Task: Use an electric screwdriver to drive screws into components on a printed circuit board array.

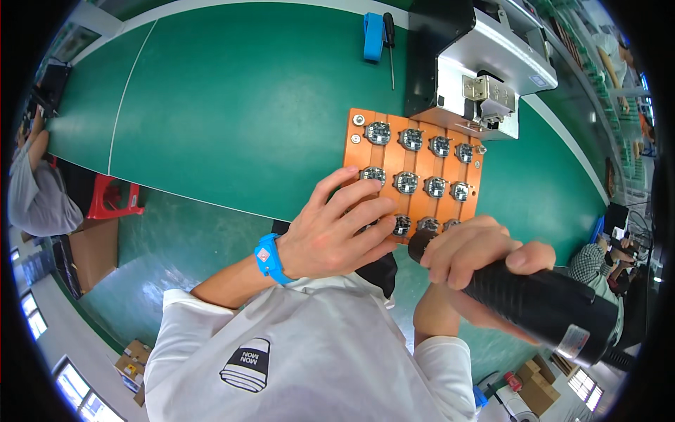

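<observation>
In my right hand is a black corded electric screwdriver, its fingers wrapped round the barrel. The tool's dark front end reaches the near edge of an orange fixture plate; its bit cannot be seen. Several small round circuit boards sit in rows on this plate. My left hand lies over the plate's near left corner with its fingers stretched out, partly covering boards there. One fingertip is at a board in the left column. A blue wristband is round my left wrist.
A black and silver machine stands right behind the plate on the green table. A screwdriver and a blue strap-like item lie left of it. A red stool and another person are at far left.
</observation>
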A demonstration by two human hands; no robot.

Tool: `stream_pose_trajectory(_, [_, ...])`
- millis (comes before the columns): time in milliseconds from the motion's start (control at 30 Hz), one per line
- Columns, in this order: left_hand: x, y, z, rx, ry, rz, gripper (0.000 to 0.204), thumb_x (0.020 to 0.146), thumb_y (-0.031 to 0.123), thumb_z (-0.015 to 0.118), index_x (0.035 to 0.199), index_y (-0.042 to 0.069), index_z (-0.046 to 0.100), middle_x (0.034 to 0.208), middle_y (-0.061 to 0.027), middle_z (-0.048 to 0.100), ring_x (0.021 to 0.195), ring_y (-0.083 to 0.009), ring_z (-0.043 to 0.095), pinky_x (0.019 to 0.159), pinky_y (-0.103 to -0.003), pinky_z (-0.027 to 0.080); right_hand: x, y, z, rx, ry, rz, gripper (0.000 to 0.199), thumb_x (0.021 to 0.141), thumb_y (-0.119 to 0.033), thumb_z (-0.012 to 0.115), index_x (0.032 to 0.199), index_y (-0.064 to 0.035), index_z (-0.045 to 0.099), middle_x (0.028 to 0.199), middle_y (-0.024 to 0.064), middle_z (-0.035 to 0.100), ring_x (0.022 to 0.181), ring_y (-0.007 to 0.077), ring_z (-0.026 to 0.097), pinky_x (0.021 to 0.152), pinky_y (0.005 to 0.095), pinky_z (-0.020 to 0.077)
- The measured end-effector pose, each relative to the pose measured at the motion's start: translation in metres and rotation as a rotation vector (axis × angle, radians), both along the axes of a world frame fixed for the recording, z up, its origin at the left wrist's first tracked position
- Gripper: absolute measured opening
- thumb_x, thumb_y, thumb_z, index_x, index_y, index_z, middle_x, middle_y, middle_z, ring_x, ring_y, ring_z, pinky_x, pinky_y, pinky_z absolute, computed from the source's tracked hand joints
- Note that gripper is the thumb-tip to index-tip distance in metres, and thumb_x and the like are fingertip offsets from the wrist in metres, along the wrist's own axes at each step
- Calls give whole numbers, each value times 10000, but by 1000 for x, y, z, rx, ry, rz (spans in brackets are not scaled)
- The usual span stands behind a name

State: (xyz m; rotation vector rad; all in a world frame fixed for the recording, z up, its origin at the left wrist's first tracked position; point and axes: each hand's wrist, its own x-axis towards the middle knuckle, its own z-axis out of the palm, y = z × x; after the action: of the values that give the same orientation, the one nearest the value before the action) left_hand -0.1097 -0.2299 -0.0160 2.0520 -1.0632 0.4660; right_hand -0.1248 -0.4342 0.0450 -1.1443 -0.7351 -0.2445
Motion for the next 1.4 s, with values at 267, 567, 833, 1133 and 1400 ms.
stream_pose_trajectory(267, [-1, -1, -6, 9, -35, 11, 324, 739, 283, 835, 924, 68, 679, 1174, -48, 623, 1181, -264, 567, 1067, -513, 446, -6, -2, 17, -116, 138, 80, 428, 960, -387, 475, 1094, 12, 555, 799, 224, 644, 686, 366, 654, 633, 461, 554])
stream_pose_trajectory(567, [0, 8, -5, -144, 59, -29, 275, 785, 141, 756, 1031, 60, 663, 1189, -82, 624, 1105, -276, 605, 1027, -471, 487, -14, 4, 21, -250, 210, 114, 529, 878, -380, 410, 941, 81, 662, 904, 250, 687, 837, 411, 686, 776, 436, 535])
stream_pose_trajectory(833, [7, 25, 0, -558, 524, -9, 348, 757, -159, 575, 1076, -35, 640, 1157, -218, 616, 920, -297, 653, 762, -353, 551, -28, 26, 34, -541, 143, -402, 517, 893, -107, 699, 1279, -266, 394, 712, 87, 700, 563, 266, 708, 680, 401, 549])
stream_pose_trajectory(1133, [10, 14, -3, -594, 482, 23, 203, 815, -152, 550, 974, -40, 606, 1000, -231, 637, 837, -312, 680, 746, -356, 571, -37, 18, 18, -407, 124, -314, 430, 926, -102, 655, 1233, -244, 390, 673, 98, 679, 526, 265, 692, 418, 365, 519])
stream_pose_trajectory(1400, [8, 17, 0, -568, 494, 21, 212, 808, -156, 553, 977, -41, 608, 1010, -224, 639, 842, -317, 678, 753, -374, 583, -25, 15, 15, -325, 16, -191, 505, 941, -115, 638, 1363, -199, 373, 620, 84, 644, 463, 220, 652, 383, 329, 510])
